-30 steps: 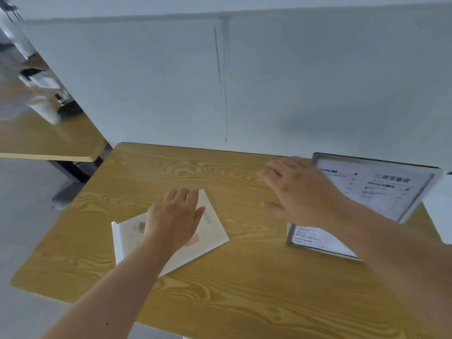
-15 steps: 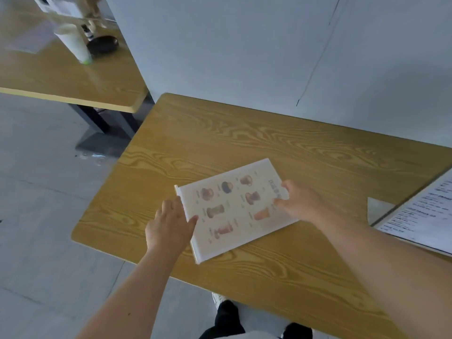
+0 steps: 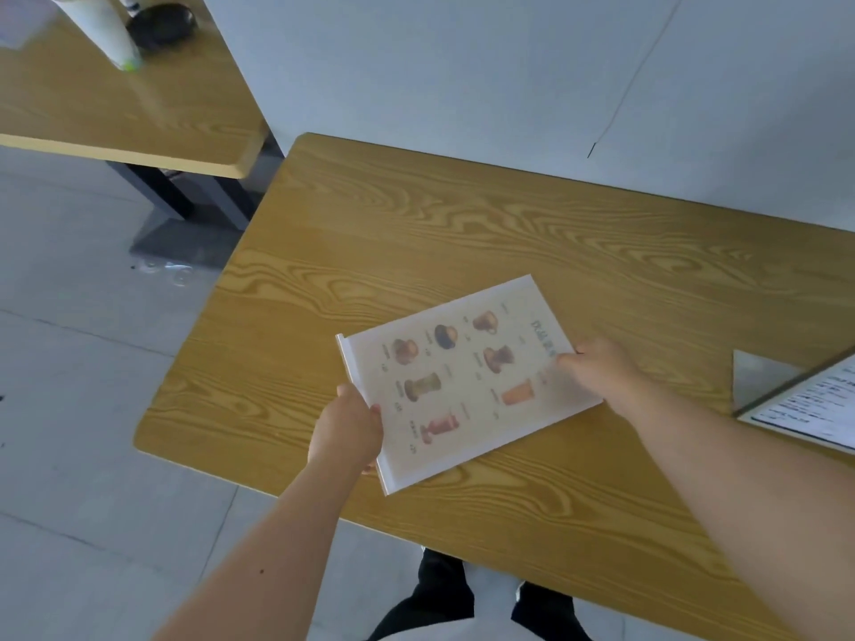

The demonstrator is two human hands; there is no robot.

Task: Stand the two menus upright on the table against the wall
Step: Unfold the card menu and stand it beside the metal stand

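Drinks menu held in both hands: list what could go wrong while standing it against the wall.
1. The drinks menu is pinched only at its two short ends by the left hand and right hand; a thin sheet may sag or bend when tipped up.
2. The table looks smooth, so its bottom edge might slide away from the wall.
3. The text menu sits close on the right and could get knocked.
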